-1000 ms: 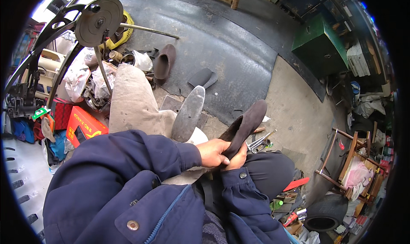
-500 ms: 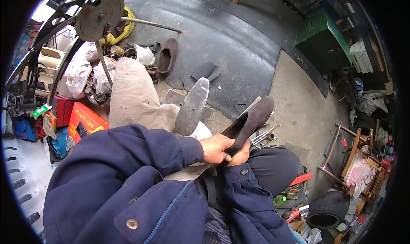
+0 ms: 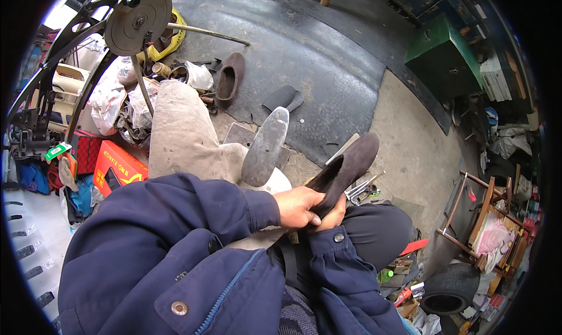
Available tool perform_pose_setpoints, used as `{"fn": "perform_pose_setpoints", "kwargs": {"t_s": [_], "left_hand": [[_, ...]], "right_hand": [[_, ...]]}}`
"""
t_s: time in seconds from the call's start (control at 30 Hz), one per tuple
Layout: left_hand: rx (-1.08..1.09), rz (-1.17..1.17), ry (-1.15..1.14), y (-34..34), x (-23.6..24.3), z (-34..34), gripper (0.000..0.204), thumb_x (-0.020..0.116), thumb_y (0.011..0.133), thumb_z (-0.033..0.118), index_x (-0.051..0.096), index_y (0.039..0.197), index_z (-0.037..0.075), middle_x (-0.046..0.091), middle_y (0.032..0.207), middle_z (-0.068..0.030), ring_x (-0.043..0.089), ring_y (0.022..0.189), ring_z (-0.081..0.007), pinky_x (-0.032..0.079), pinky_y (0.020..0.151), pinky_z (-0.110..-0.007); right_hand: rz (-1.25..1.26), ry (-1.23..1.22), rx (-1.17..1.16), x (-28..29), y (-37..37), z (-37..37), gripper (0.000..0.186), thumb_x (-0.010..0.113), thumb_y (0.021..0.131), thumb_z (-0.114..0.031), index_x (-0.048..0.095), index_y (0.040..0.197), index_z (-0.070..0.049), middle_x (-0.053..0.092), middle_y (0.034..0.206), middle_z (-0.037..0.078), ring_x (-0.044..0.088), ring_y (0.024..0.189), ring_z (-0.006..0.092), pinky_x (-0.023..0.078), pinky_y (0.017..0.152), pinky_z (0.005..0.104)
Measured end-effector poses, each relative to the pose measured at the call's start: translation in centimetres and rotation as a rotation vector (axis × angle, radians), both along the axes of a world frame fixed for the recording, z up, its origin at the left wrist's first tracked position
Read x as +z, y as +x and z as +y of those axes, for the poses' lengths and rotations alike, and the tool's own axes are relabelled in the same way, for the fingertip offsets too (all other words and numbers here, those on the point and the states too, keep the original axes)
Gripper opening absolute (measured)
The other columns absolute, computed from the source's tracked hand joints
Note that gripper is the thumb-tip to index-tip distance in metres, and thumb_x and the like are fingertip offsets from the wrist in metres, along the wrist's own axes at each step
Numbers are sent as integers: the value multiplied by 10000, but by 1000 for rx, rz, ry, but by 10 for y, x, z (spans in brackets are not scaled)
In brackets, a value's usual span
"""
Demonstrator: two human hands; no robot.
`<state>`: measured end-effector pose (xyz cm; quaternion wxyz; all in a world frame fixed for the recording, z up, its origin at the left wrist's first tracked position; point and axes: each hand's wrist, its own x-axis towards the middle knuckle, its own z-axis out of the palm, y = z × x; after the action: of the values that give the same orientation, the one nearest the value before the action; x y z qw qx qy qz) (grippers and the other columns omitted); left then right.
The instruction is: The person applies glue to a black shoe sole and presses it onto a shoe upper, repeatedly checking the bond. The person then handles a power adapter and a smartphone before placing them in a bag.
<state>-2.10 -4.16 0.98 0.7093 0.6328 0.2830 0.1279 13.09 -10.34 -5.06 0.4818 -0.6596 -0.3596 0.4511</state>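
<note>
A dark suede slip-on shoe [image 3: 357, 159] is held by its heel end over my right knee, its toe pointing up and away to the right. My left hand [image 3: 297, 206] is closed on the rim of its opening, thumb lying along the heel. Under and behind the heel, my right hand [image 3: 332, 215] grips the other side; its fingertips are partly hidden. Just left of the shoe stands a grey metal shoe last [image 3: 265, 150], bare on top. A similar brown shoe [image 3: 229, 80] rests on the floor farther off, with dark sole pieces [image 3: 283, 98] to its right.
A hand-wheel machine [image 3: 139, 21] rises at the far left, near plastic bags [image 3: 108, 103] and a red-orange box [image 3: 120, 165]. Pliers-like metal tools [image 3: 363, 190] lie beyond my right knee. At the right are a green box [image 3: 442, 57], a wooden folding frame [image 3: 483, 215] and a tyre [image 3: 448, 288].
The shoe has shifted slightly to the right and turned a little, showing more of its opening. Both hands keep their hold on the heel end.
</note>
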Motion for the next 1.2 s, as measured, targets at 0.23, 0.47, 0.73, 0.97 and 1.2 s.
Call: {"fn": "perform_pose_setpoints", "kwargs": {"t_s": [0.23,0.47,0.73,0.97,1.2], "left_hand": [[4,66,-78,1,-4,7,392,700,834,62,617,1215,21,712,1114,-145,651,1085,-243,482,950,-374],[21,42,-108,3,-1,4,434,692,840,58,597,1262,29,707,1143,-121,630,1116,-213,461,989,-356],[6,68,-188,2,0,9,430,698,836,32,603,1256,17,706,1149,-108,616,1120,-184,456,995,-341],[50,-38,-338,4,-6,10,416,670,861,1,576,1266,14,681,1136,-71,595,1105,-174,464,986,-342],[252,-86,-451,9,-11,11,357,694,851,13,615,1199,30,703,1025,-58,635,970,-142,507,868,-324]], "right_hand": [[264,-108,-211,-2,-1,11,288,476,991,-241,626,1106,-24,700,1017,115,681,865,228,537,768,344],[240,-97,-91,-4,6,4,216,516,969,-119,611,1138,-23,684,1033,82,672,907,197,539,784,329],[-305,-205,16,0,-2,8,299,425,1015,-229,625,1107,-27,686,1001,86,666,887,189,529,794,318],[612,-256,-260,-4,3,19,391,353,1036,-339,616,1102,-58,655,981,69,656,881,196,530,804,320],[859,-281,-259,8,-2,27,470,408,1041,-449,621,1168,-51,679,1063,109,678,954,252,548,867,383]]}}
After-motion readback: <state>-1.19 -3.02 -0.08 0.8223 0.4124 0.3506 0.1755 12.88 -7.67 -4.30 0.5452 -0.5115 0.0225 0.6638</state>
